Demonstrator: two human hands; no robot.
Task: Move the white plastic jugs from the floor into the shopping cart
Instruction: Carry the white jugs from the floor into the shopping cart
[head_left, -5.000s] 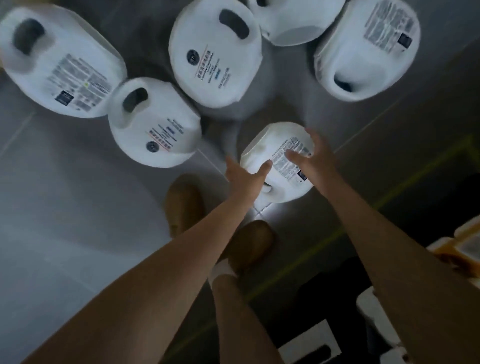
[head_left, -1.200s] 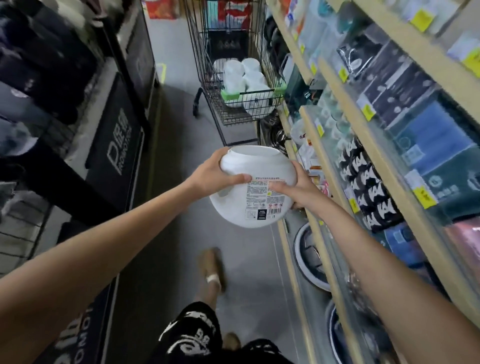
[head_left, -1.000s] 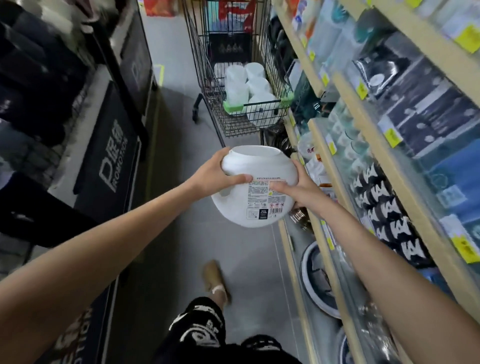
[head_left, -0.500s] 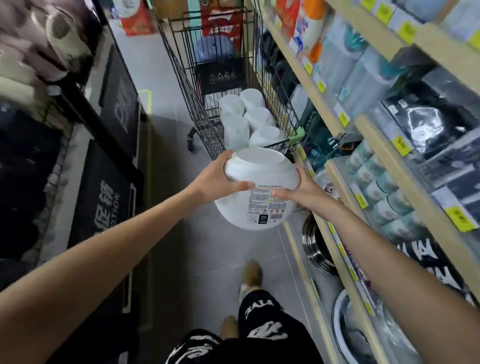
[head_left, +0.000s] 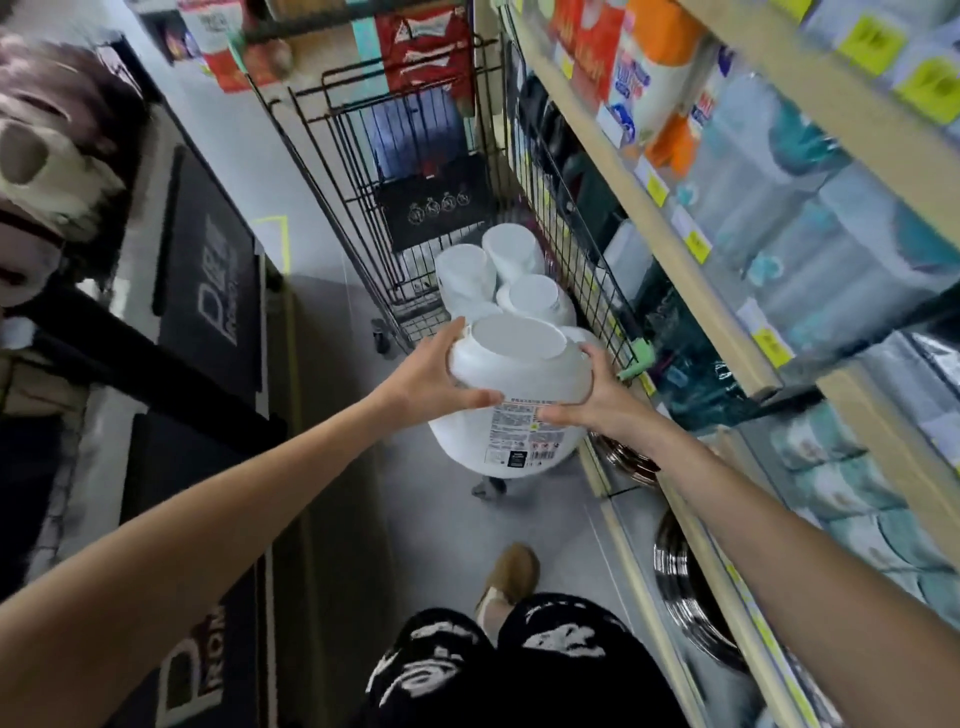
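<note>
While the left hand (head_left: 431, 384) and right hand (head_left: 597, 410) each grasp one side of the white jug (head_left: 514, 395) at frame centre, thumbs curled over its labelled face, the jug is held clear of the floor at the near end of the shopping cart (head_left: 358, 156), upper centre, which contains further white jugs (head_left: 511, 249).

The left hand (head_left: 431, 384) and right hand (head_left: 597, 405) are bare, and so are both forearms (head_left: 249, 499). The black shorts (head_left: 519, 670) carry bold, brushy white lettering. One foot wears a tan shoe (head_left: 511, 571) over a white sock (head_left: 489, 610).
</note>
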